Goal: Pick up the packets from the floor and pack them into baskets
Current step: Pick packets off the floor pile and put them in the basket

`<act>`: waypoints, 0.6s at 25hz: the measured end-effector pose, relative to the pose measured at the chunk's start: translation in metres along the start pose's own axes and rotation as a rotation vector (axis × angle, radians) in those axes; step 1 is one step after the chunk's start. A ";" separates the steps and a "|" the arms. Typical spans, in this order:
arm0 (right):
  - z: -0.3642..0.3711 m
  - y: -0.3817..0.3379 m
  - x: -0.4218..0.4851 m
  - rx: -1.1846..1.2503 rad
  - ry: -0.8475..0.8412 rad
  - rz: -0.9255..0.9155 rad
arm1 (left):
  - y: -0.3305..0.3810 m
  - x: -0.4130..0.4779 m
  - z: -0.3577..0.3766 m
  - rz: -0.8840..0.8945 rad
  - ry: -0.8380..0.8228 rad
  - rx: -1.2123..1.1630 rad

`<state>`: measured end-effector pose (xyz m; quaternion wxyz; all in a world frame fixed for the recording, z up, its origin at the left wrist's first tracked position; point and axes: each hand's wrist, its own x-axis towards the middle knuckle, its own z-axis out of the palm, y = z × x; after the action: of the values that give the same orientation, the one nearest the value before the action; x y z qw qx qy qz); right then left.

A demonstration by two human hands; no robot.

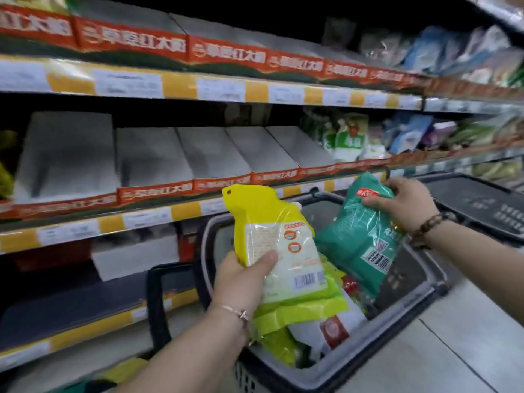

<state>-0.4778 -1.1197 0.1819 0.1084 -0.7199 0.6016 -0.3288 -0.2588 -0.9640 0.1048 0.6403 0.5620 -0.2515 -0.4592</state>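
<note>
Task partly done, by the look of it. The basket (408, 316) on the floor already holds several packets (312, 316), piled loosely; 2 more are in hand above it, not yet dropped in. A 2nd basket (482, 205) sits behind on the right, contents not visible. A yellowish shape (127, 370) low on the left may be another packet to collect, too blurred to tell.

Grip: left hand (243, 279) clamps the yellow packet (272, 228) at its lower edge, thumb across the front, other fingers hidden behind. The packet is upright over the basket's left side. Right hand (405, 202) grips the green packet (360, 239) at its top, fingers curled over it. It hangs tilted, bottom end inside the basket opening.
</note>
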 end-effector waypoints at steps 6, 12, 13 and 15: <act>0.002 0.065 0.037 -0.091 -0.212 -0.053 | -0.065 0.059 0.069 -0.196 0.074 0.039; 0.055 0.093 0.084 -0.459 -0.842 -0.381 | -0.127 0.102 0.108 -0.286 0.103 0.214; 0.067 0.102 0.089 -0.466 -0.941 -0.358 | -0.138 0.104 0.111 -0.302 0.092 0.260; 0.091 0.125 0.095 -0.412 -1.012 -0.303 | -0.159 0.106 0.114 -0.301 0.103 0.321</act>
<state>-0.5162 -1.2619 0.0763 0.1919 -0.8725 0.4163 0.1694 -0.3547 -1.1036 -0.0395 0.4791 0.7106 -0.2017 -0.4741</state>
